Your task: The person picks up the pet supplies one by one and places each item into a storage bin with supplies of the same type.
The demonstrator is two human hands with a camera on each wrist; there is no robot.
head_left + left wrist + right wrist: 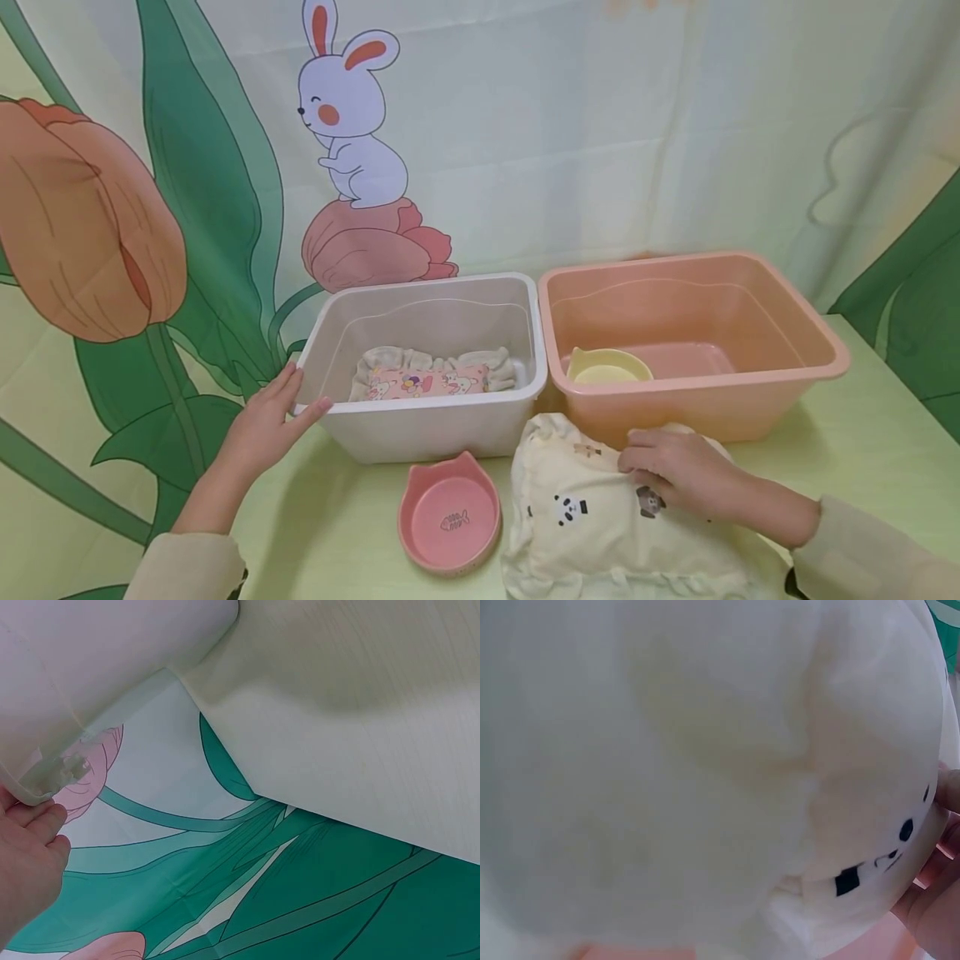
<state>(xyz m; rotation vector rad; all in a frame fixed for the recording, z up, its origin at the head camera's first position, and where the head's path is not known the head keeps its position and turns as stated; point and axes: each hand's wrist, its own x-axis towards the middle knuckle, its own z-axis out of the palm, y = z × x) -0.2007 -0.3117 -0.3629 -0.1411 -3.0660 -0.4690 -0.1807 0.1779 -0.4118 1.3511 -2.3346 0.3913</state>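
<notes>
My left hand (pixel 262 429) grips the front left corner of a white plastic bin (pixel 438 408), thumb along the front rim. In the left wrist view, fingers (pixel 45 821) meet the underside of that rim. My right hand (pixel 686 471) pinches a cream pillow (pixel 592 533) with ruffled edges and animal prints, in front of a peach bin (pixel 693 404). The pillow's pale cloth (pixel 705 787) fills most of the right wrist view, with fingers (pixel 937 900) at its right side. Inside the white bin lies a pink printed pillow (pixel 427 381) with ruffles.
A pink cat-eared bowl (pixel 450 521) with a fishbone print sits on the table (pixel 322 533), left of the cream pillow. Inside the peach bin is a yellow cat-eared bowl (pixel 611 367). Behind both bins hangs a printed curtain (pixel 570 150) with a rabbit and tulips.
</notes>
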